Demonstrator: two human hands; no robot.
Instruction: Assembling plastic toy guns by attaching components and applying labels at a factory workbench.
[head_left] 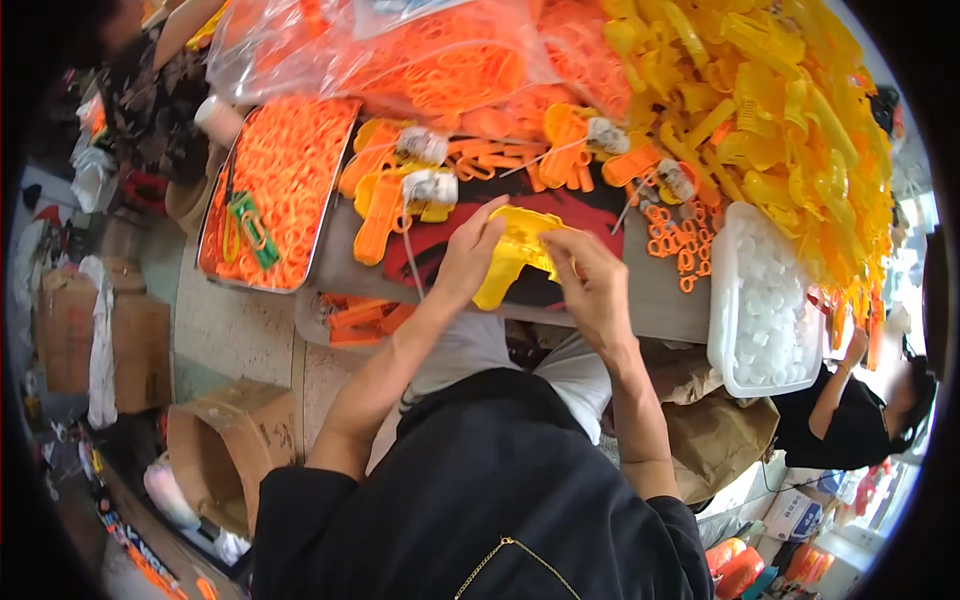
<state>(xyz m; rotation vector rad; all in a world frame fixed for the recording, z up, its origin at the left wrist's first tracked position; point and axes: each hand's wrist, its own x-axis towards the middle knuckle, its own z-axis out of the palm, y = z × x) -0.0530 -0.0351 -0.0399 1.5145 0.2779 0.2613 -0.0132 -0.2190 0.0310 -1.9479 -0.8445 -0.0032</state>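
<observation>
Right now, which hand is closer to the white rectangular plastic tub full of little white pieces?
Right. The right hand is left of the white rectangular plastic tub, not touching it; the left hand is farther left, holding the yellow plastic part.

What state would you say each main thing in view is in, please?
Yellow part: held up, unfinished or finished cannot be told
Left hand: closed on the yellow part
Right hand: fingers bent, at the yellow part's right side; grip unclear
Metal tray: full of orange pieces
White bin: uncovered, filled with whitish pieces
Nearest cardboard box: open
Clear plastic bag: crumpled
</observation>
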